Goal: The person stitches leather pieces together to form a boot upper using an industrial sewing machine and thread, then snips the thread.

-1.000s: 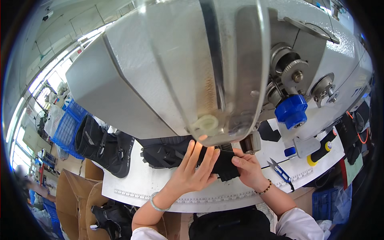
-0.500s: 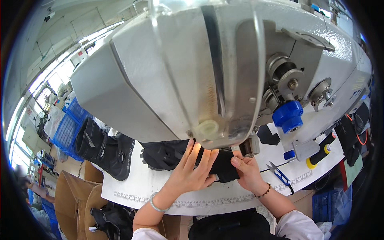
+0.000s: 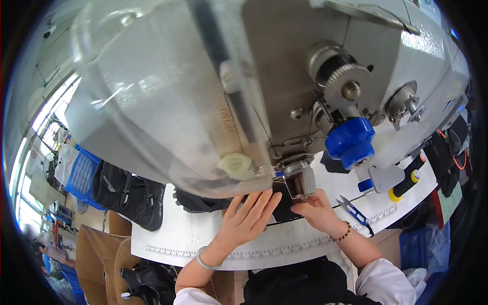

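Observation:
A large pale sewing machine point(image 3: 295, 66) fills the upper view, with a clear guard and a blue knob point(image 3: 351, 142). Below its head, my left hand point(image 3: 246, 218) lies flat with fingers stretched over the black work, a bangle on its wrist. My right hand point(image 3: 321, 212) is closed, thumb against fingers, at the right edge of a black fabric piece point(image 3: 285, 211). Left of my fingers, a black item with a ridged edge point(image 3: 195, 202) is partly covered by the machine. The needle area and some of my fingertips are hidden.
Blue-handled thread snips point(image 3: 357, 213) and a yellow-and-black tool point(image 3: 406, 184) lie at right on the white table point(image 3: 178, 239). A ruler strip point(image 3: 284, 255) follows its near edge. At left are a black boot point(image 3: 133, 193), a blue crate point(image 3: 87, 175) and a cardboard box point(image 3: 96, 259).
The machine looms larger and further left in view, as the viewpoint has come closer. My left hand lies flatter with fingers nearer together; less of the black fabric shows between my hands.

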The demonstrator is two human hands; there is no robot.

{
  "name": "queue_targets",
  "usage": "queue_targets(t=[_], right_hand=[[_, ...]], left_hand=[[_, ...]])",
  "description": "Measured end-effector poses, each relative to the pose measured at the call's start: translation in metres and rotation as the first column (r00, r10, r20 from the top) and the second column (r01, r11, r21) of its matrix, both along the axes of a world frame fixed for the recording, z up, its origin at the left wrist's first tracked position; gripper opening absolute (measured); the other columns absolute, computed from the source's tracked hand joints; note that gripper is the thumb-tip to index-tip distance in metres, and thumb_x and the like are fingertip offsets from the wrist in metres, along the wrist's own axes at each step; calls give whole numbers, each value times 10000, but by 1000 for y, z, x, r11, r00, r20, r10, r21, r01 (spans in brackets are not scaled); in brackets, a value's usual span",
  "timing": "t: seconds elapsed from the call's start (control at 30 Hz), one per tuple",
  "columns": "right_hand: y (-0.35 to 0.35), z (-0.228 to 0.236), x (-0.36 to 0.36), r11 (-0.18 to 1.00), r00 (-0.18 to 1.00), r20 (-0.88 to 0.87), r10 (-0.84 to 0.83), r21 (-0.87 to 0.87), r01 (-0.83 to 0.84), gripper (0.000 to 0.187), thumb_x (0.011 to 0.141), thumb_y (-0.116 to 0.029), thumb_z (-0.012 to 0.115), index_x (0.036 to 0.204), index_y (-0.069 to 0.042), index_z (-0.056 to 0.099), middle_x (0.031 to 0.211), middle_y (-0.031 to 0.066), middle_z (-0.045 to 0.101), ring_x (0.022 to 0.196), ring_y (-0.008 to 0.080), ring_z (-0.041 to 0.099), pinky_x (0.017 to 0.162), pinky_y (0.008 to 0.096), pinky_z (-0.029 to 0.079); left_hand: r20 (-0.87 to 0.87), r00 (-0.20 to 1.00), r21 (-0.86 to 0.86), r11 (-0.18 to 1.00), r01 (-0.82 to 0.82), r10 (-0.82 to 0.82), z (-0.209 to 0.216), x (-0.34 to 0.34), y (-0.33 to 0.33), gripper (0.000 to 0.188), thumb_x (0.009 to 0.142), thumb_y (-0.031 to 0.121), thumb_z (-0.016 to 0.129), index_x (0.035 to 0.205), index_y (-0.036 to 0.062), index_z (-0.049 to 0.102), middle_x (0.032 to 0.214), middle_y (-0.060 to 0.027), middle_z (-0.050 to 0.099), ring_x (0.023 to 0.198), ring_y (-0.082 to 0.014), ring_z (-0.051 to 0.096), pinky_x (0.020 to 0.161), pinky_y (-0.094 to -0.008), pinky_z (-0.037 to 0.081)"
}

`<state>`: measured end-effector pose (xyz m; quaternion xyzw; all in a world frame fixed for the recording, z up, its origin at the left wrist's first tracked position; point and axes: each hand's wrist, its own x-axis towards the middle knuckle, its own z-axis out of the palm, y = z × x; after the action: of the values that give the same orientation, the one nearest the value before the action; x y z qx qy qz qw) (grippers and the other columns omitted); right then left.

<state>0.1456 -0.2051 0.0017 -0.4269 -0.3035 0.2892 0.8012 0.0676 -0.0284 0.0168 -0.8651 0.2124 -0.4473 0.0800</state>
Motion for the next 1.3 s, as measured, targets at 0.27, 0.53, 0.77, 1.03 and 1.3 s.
queue_targets(t=[0.27, 0.53, 0.77, 1.03, 1.3], right_hand=[[0, 3, 2, 993, 979, 188, -85, -71, 99, 332, 823, 65, 469, 1153, 38, 495, 1039, 61, 557, 913, 86, 519, 794, 234, 441], [2, 4, 3, 997, 995, 77, -56, -55, 60, 279, 844, 24, 483, 1119, 39, 521, 991, 47, 577, 900, 81, 526, 793, 225, 441], [4, 7, 6, 988, 986, 142, -93, -107, 109, 259, 857, -11, 516, 1110, 44, 527, 979, 48, 579, 877, 67, 535, 754, 199, 455], [-2, 24, 0, 990, 993, 111, -29, -135, 44, 273, 817, -27, 572, 1078, 48, 544, 902, 39, 590, 826, 69, 538, 738, 208, 455], [-1, 15, 0, 935, 989, 146, 0, -350, 52, 178, 814, -64, 595, 952, 49, 587, 801, 15, 607, 765, 63, 555, 699, 197, 457]], left_hand=[[-23, 999, 12, 999, -35, 35, 3, 0, -5, 368, 742, 44, 546, 1098, 116, 604, 1135, -28, 501, 1088, -209, 496, 893, -380, 432], [-77, 992, -132, 988, 84, -95, 3, -2, 1, 406, 672, 67, 582, 1077, 105, 588, 1144, -66, 515, 1084, -224, 506, 944, -386, 413], [-71, 992, -123, 988, 94, -103, 13, 3, 3, 443, 566, 68, 651, 1008, 88, 635, 1083, -72, 547, 968, -251, 560, 741, -303, 485], [-186, 981, -233, 972, 17, -61, 13, -4, 7, 451, 640, 79, 624, 1077, 192, 622, 1134, 32, 520, 1106, -217, 487, 1000, -523, 277], [-196, 978, -167, 985, 33, -66, 17, -4, 7, 481, 636, 80, 623, 1110, 164, 601, 1139, 11, 527, 1136, -220, 468, 996, -523, 290]])
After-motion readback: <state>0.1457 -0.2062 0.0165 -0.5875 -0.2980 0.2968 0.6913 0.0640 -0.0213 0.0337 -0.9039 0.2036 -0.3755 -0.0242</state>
